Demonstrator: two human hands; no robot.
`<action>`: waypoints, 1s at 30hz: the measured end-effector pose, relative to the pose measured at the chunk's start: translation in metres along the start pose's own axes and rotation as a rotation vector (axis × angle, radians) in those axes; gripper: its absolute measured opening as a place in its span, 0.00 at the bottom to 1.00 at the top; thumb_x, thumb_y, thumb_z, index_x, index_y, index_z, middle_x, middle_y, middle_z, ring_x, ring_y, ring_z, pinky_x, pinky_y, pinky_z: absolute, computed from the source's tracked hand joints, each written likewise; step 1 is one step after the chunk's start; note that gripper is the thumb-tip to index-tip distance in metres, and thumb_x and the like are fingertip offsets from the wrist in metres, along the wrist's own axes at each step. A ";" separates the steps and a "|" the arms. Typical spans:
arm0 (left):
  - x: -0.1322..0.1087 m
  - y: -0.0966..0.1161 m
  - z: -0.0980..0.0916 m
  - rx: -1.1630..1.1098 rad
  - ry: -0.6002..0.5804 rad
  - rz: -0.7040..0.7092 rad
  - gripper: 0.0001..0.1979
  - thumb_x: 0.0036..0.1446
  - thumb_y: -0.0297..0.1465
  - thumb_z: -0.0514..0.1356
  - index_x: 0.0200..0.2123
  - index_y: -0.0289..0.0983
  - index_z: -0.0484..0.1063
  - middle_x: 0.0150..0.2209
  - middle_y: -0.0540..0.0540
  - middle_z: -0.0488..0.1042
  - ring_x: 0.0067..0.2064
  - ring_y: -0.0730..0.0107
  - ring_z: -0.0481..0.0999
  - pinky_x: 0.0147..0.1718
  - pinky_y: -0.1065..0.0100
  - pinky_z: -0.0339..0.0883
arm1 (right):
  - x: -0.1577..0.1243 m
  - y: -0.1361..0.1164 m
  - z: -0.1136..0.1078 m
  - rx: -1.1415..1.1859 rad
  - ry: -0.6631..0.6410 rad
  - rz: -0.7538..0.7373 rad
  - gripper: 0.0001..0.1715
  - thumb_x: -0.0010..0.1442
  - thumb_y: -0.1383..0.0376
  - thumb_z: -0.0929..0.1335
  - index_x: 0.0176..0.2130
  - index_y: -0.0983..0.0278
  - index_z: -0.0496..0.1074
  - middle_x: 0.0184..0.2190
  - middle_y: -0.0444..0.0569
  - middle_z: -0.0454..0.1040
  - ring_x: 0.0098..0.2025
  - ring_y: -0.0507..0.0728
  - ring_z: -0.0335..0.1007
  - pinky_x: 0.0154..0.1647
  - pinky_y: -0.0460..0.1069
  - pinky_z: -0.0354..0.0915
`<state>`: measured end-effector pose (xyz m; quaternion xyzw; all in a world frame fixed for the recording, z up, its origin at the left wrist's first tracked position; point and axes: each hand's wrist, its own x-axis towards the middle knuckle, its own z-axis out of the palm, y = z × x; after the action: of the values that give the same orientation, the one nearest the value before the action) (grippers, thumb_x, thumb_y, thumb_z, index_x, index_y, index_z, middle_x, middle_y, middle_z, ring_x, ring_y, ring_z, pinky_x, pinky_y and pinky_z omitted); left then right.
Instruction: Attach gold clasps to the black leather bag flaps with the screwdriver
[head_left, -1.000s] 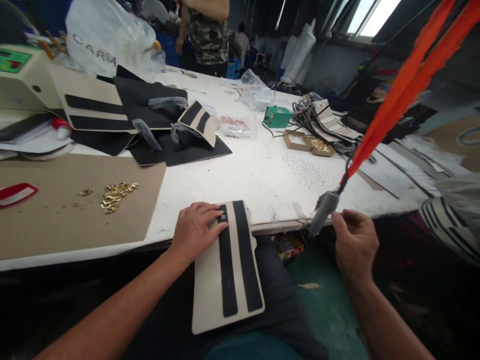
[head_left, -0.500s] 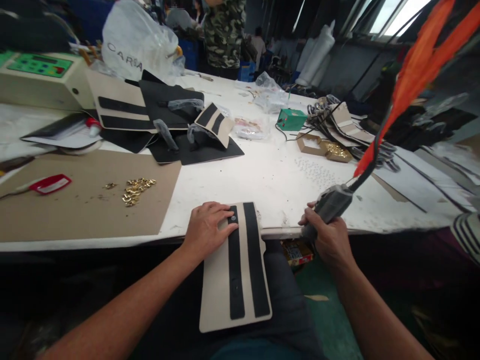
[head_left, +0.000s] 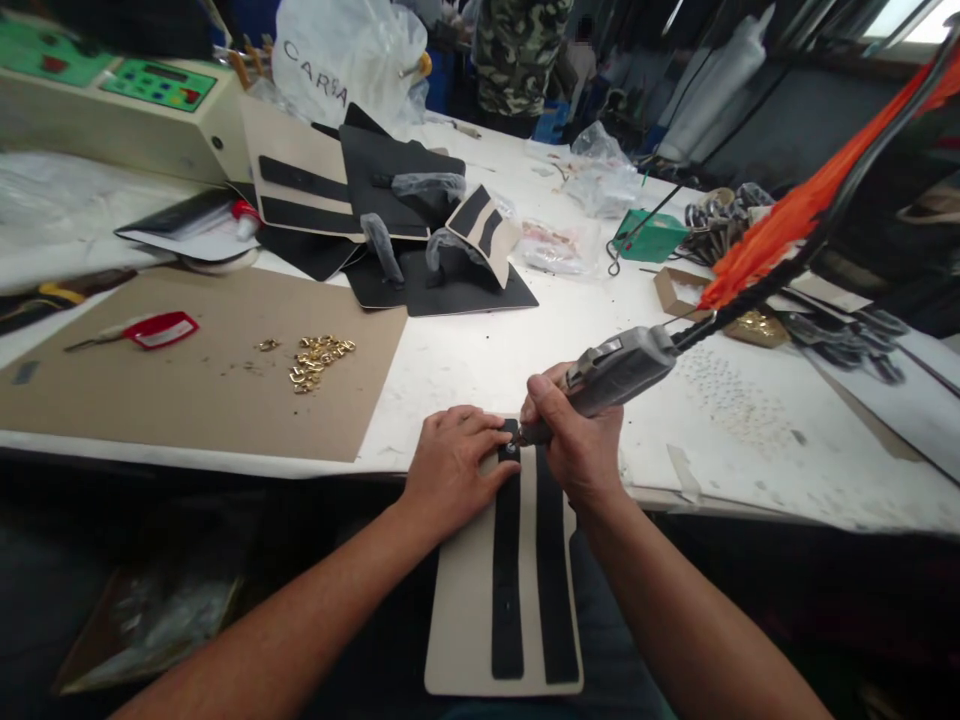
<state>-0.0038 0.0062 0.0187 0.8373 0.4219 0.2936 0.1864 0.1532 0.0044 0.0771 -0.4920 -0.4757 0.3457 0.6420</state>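
A beige panel with two black stripes (head_left: 465,610) lies half on the white table's front edge (head_left: 225,452) and half over my lap. My left hand (head_left: 454,470) presses flat on its top end, fingers beside a small metal fastener (head_left: 511,449) on the left stripe. My right hand (head_left: 574,440) grips a grey powered screwdriver (head_left: 619,365), its tip set on that fastener. An orange-wrapped cable (head_left: 795,220) runs up from the tool to the right.
A brown cardboard sheet (head_left: 187,370) carries a pile of gold fittings (head_left: 315,358) and a red-handled tool (head_left: 154,330). Behind are more striped and black panels (head_left: 390,200), a beige machine (head_left: 127,110), plastic bags, a green box (head_left: 649,238). A person in camouflage stands at the far side.
My right hand took hold of the hanging screwdriver, swung it left and brought its tip down onto the fastener. The left hand stayed on the panel. The view shifted left.
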 end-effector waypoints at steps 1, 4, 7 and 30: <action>0.000 0.000 0.000 -0.004 -0.002 0.000 0.15 0.57 0.38 0.73 0.47 0.46 0.81 0.56 0.52 0.81 0.61 0.52 0.72 0.60 0.46 0.60 | 0.000 0.001 0.000 -0.009 -0.002 -0.004 0.20 0.61 0.53 0.78 0.30 0.62 0.72 0.26 0.43 0.71 0.27 0.53 0.68 0.31 0.49 0.67; 0.000 -0.001 0.000 -0.012 -0.001 -0.008 0.15 0.57 0.39 0.73 0.48 0.47 0.80 0.56 0.52 0.81 0.62 0.52 0.71 0.60 0.46 0.59 | 0.000 0.000 -0.001 -0.027 -0.018 -0.013 0.19 0.61 0.54 0.77 0.30 0.62 0.72 0.26 0.43 0.71 0.27 0.54 0.68 0.31 0.50 0.67; -0.001 -0.002 0.001 -0.012 0.002 -0.010 0.15 0.58 0.39 0.73 0.48 0.46 0.80 0.56 0.51 0.81 0.62 0.51 0.71 0.61 0.46 0.59 | 0.000 -0.001 -0.001 -0.043 -0.034 -0.018 0.18 0.62 0.55 0.77 0.30 0.62 0.71 0.26 0.43 0.70 0.27 0.54 0.67 0.31 0.50 0.67; 0.001 -0.001 0.002 -0.032 -0.005 -0.027 0.10 0.61 0.36 0.69 0.47 0.47 0.79 0.54 0.51 0.81 0.61 0.54 0.71 0.57 0.48 0.60 | 0.007 0.000 -0.003 -0.056 -0.409 -0.159 0.13 0.62 0.65 0.72 0.30 0.60 0.66 0.26 0.41 0.70 0.26 0.53 0.66 0.29 0.50 0.64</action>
<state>-0.0028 0.0073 0.0168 0.8293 0.4278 0.2956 0.2045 0.1583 0.0103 0.0788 -0.3903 -0.6426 0.3732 0.5436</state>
